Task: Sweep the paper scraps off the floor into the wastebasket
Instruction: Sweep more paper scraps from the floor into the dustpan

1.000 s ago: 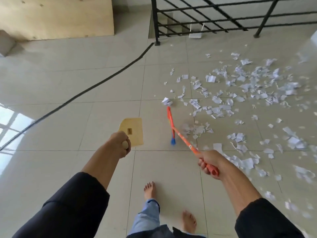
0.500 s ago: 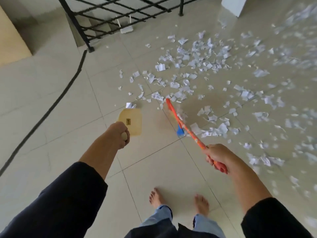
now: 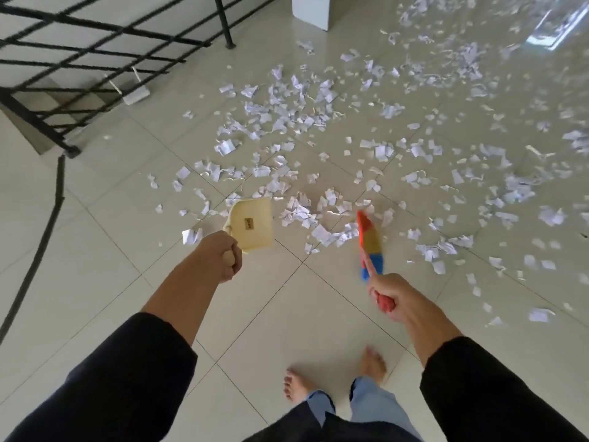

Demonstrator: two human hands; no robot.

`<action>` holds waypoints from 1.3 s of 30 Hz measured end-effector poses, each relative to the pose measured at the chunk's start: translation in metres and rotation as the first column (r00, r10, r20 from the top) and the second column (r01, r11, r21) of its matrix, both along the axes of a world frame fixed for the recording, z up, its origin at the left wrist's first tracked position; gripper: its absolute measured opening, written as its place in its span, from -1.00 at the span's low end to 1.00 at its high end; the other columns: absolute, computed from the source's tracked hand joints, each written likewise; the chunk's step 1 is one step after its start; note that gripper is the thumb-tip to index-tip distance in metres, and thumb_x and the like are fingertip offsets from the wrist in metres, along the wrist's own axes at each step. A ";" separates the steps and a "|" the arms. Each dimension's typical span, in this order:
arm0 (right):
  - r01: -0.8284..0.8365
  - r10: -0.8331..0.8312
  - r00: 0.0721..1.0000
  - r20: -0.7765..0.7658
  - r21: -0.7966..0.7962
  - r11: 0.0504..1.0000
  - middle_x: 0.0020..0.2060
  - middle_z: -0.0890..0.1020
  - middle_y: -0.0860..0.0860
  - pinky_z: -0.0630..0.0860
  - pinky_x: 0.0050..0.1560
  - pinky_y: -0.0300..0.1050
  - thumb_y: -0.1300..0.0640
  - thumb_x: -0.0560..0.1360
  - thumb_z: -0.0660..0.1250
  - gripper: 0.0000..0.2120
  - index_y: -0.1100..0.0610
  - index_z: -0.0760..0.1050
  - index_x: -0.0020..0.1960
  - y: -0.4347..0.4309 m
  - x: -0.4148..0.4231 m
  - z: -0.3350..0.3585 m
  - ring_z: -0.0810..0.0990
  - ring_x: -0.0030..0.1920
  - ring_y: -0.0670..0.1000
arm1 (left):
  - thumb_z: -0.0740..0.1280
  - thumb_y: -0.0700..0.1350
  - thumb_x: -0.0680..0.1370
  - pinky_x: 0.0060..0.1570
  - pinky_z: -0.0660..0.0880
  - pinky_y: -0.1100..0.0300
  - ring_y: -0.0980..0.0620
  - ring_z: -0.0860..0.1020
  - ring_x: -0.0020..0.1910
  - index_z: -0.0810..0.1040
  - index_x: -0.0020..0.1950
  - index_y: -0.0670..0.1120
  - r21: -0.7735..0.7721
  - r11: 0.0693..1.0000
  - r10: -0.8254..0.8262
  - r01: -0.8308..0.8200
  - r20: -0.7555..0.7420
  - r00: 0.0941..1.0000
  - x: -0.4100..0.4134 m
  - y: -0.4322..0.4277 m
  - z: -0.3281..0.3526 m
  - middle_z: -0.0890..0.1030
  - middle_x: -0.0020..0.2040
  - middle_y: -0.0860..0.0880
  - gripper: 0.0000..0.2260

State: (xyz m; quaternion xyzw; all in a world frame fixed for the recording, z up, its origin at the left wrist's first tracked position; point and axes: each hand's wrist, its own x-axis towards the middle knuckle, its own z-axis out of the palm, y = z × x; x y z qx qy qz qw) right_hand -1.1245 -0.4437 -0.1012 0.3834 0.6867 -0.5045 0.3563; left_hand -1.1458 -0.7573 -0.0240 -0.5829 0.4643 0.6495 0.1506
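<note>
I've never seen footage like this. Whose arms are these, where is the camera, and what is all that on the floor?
No machine here: a person wears a camera on the head, looking down at their own arms and bare feet. The left hand holds a cream dustpan by its handle. The right hand holds a small brush with an orange handle and orange and blue bristles. Torn paper scraps litter the tiled floor. A black railing stands at upper left. No wastebasket is clearly in view.

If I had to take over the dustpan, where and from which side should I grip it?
Probably by its short handle, where the left hand grips now, coming from the near side. The dustpan has its wide mouth turned away toward the paper scraps, so that edge stays free.
</note>
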 end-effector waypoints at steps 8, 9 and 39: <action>-0.098 0.109 0.992 0.063 -0.158 0.983 -0.46 0.41 -0.02 0.28 -0.59 -0.30 0.30 0.56 0.21 -0.87 0.17 0.51 -0.06 0.014 -0.011 0.025 0.34 -0.52 -0.12 | 0.21 -0.32 0.59 -0.70 0.31 0.38 0.13 0.32 -0.71 0.39 -0.13 -0.14 0.081 0.996 0.024 -0.024 0.008 1.000 -0.014 0.018 0.003 0.38 -0.40 -0.03 -0.86; -0.138 0.144 0.989 0.041 -0.124 0.983 -0.46 0.42 -0.01 0.29 -0.58 -0.28 0.30 0.56 0.21 -0.89 0.18 0.49 -0.06 0.018 -0.015 0.028 0.34 -0.52 -0.10 | 0.21 -0.32 0.59 -0.70 0.31 0.38 0.13 0.32 -0.71 0.38 -0.13 -0.14 0.087 0.996 0.027 -0.027 0.004 1.000 -0.016 0.019 0.003 0.38 -0.43 -0.03 -0.86; -0.830 0.842 0.522 0.135 0.305 0.466 -0.74 0.37 0.03 0.29 -0.54 -0.29 0.27 0.63 0.11 -0.67 0.14 0.18 -0.29 -0.016 -0.267 0.038 0.27 -0.76 -0.04 | 0.18 -0.31 0.62 -0.69 0.32 0.37 0.14 0.31 -0.69 0.40 -0.02 -0.20 0.106 0.897 0.433 -0.430 -0.008 0.901 -0.085 0.059 0.009 0.35 -0.55 -0.05 -0.94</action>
